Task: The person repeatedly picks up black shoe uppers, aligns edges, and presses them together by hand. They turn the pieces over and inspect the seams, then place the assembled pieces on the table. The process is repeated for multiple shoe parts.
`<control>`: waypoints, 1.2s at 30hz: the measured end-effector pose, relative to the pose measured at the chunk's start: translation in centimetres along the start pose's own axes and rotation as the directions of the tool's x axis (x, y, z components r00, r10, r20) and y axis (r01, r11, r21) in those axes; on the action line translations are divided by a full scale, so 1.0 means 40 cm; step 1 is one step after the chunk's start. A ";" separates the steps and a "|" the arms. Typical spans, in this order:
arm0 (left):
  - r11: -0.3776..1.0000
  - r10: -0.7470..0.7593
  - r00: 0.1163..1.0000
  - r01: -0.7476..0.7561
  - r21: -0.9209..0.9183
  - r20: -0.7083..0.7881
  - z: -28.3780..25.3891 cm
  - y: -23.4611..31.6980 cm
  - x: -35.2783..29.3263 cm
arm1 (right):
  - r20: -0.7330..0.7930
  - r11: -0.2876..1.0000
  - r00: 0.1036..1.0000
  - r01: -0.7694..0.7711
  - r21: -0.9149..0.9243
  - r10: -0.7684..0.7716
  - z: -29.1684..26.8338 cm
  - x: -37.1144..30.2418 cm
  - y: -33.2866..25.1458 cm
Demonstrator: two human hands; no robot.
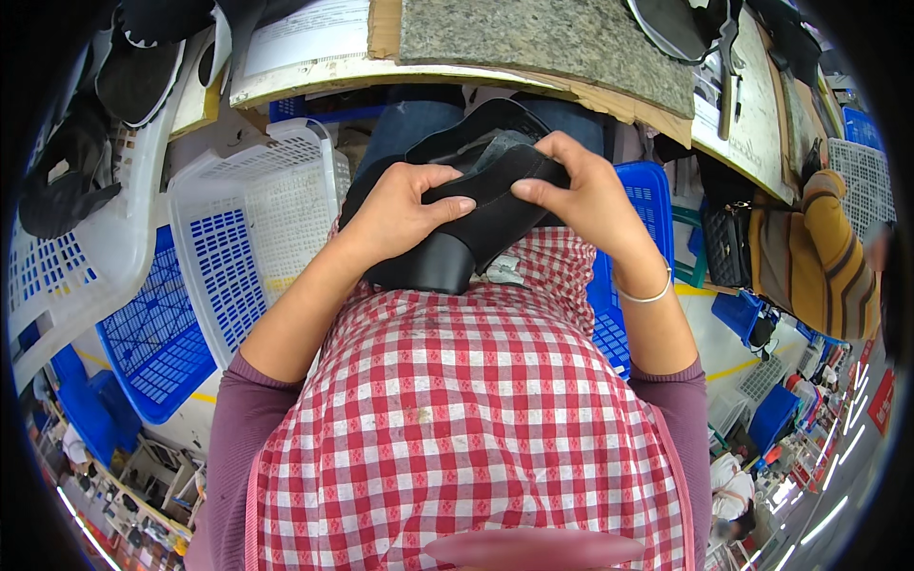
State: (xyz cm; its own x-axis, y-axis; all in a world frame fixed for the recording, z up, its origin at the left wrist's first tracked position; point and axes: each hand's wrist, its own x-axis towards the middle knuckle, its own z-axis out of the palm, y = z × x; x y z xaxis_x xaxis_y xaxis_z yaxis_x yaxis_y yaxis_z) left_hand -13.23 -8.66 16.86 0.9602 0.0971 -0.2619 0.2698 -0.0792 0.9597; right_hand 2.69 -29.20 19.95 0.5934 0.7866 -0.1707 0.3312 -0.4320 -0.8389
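A black heeled shoe or ankle boot lies across my lap, its dark block heel toward my body. With thumb and bent fingers, my left hand pinches the edge of the upper on the left. My right hand grips the same upper edge farther right, its thumb pressed on the outer side. Greyish lining shows inside the opening between the hands. Another black shoe part seems to lie behind it, partly hidden. A small crumpled whitish piece rests on my checked apron beside the heel.
A workbench with a speckled grey board and papers spans the far side. White and blue plastic baskets stand at my left; a blue crate is at my right. Black shoes sit far left. A person in a striped top is at right.
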 end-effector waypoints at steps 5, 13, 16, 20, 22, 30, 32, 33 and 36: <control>0.999 -0.009 0.999 0.008 -0.039 -0.034 0.012 0.007 -0.001 | -0.036 0.952 0.999 0.038 0.304 -0.028 -0.017 -0.008 0.036; 1.000 0.004 0.998 -0.003 0.007 -0.063 0.024 0.002 0.007 | -0.058 0.918 0.998 0.055 0.392 -0.035 -0.005 -0.021 0.019; 0.998 -0.015 0.999 0.012 -0.066 -0.036 0.018 0.004 0.004 | -0.051 0.912 0.999 0.028 0.410 -0.008 -0.002 -0.022 0.012; 0.936 -0.017 0.995 -0.018 -0.350 -0.099 0.004 0.016 0.016 | -0.038 0.921 0.999 0.018 0.390 -0.003 0.001 -0.018 0.012; 0.960 0.019 0.988 -0.061 -0.272 -0.154 0.003 0.023 0.028 | -0.047 0.931 0.999 0.027 0.365 -0.011 0.005 -0.016 0.016; 0.989 0.145 0.962 -0.140 0.039 -0.232 0.021 0.038 0.042 | -0.195 0.975 0.981 0.043 0.220 0.001 0.023 -0.030 0.025; 0.986 0.167 0.959 -0.168 0.017 -0.231 0.024 0.040 0.037 | -0.180 0.984 0.983 0.014 0.178 0.018 0.020 -0.034 0.022; 0.989 0.147 0.963 -0.150 0.004 -0.225 0.026 0.041 0.035 | -0.184 0.987 0.983 0.018 0.160 0.012 0.019 -0.035 0.019; 0.989 0.127 0.967 -0.141 -0.047 -0.222 0.029 0.045 0.030 | -0.135 0.973 0.989 -0.025 0.228 0.057 0.016 -0.038 0.012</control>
State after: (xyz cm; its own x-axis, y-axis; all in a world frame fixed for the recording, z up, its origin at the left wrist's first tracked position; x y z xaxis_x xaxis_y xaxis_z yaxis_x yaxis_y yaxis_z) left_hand -11.51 -9.84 18.15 0.9464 0.3042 -0.1083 0.1278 -0.0450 0.9908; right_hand 1.47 -30.33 19.49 0.7052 0.6937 -0.1466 0.1408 -0.3397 -0.9300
